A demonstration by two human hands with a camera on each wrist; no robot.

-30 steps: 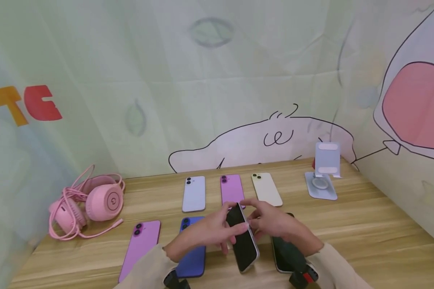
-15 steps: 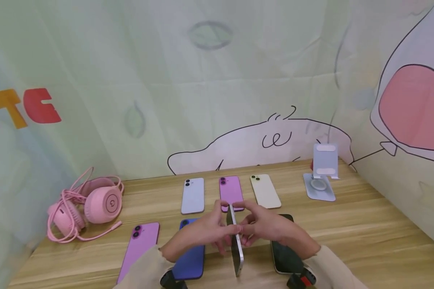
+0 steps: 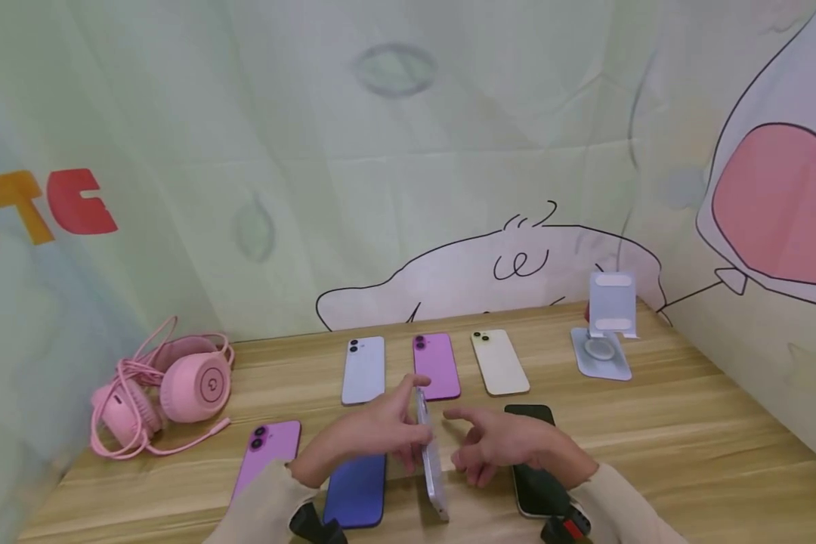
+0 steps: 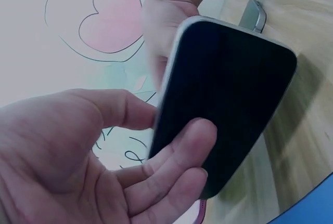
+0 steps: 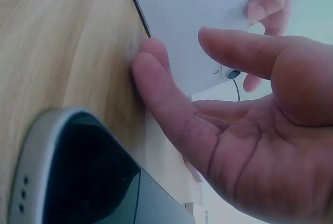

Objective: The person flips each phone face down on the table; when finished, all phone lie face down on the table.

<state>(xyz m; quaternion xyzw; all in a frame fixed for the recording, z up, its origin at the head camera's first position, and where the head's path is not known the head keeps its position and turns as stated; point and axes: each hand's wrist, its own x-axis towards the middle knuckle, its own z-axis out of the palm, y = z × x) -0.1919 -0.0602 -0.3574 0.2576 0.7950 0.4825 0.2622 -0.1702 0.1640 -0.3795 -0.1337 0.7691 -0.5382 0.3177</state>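
Note:
My left hand [image 3: 381, 423] holds a smartphone [image 3: 430, 461] tilted up on its edge, thumb and fingers at its long side and top. Its black screen [image 4: 234, 89] faces the left wrist camera. Its pale back [image 5: 192, 16] and a camera lens show in the right wrist view. Just right of it, my right hand [image 3: 499, 446] hovers apart, index finger extended and the others loosely bent. Below the right hand lies a dark-screened phone [image 3: 533, 483], partly hidden. A blue phone [image 3: 357, 495] lies under the left forearm, its upper part covered.
Behind the hands, a pale blue phone [image 3: 363, 370], a pink phone [image 3: 437, 366] and a cream phone [image 3: 500, 363] lie in a row. Another pink phone [image 3: 267, 453] is front left. Pink headphones [image 3: 193, 384] with coiled cable sit left; a phone stand [image 3: 612, 302] stands back right.
The held phone has turned from screen-up to on edge, its pale back now facing right, and shifted slightly left. My right hand has let go of it and drawn away to the right.

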